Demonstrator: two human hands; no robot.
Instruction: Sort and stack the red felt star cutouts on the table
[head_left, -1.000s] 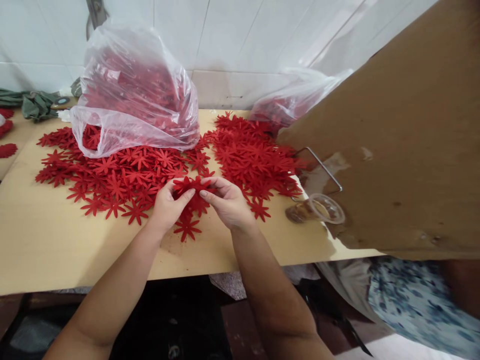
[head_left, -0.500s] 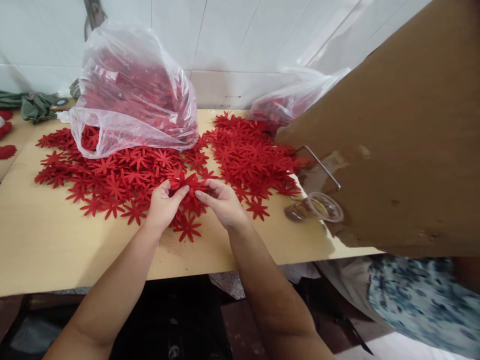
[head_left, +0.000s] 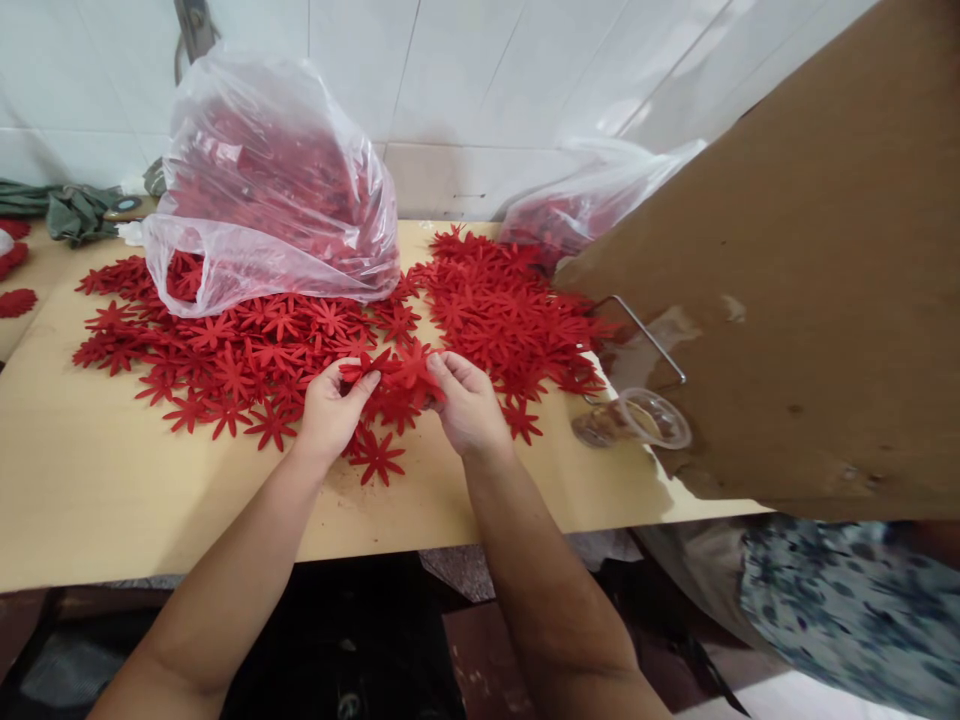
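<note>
My left hand (head_left: pixel 330 405) pinches a dark red flower piece (head_left: pixel 373 366) between thumb and fingers. Just to its right, my right hand (head_left: pixel 471 402) is closed on a brighter red flower piece (head_left: pixel 415 371). Both pieces are held above the front of a heap of red flower cutouts (head_left: pixel 232 370). One loose flower (head_left: pixel 377 457) lies on the table in front of the hands. A second heap of red flowers (head_left: pixel 495 310) spreads behind my right hand.
A clear bag of red pieces (head_left: pixel 277 190) stands on the left heap; another bag (head_left: pixel 570 215) lies at the back. A large brown board (head_left: pixel 810 280) slants in from the right, beside a clear plastic cup (head_left: pixel 637 420) on the table (head_left: pixel 97 480).
My right hand has moved slightly right, drawing a flower piece away from the one in my left hand. The two pieces now show side by side.
</note>
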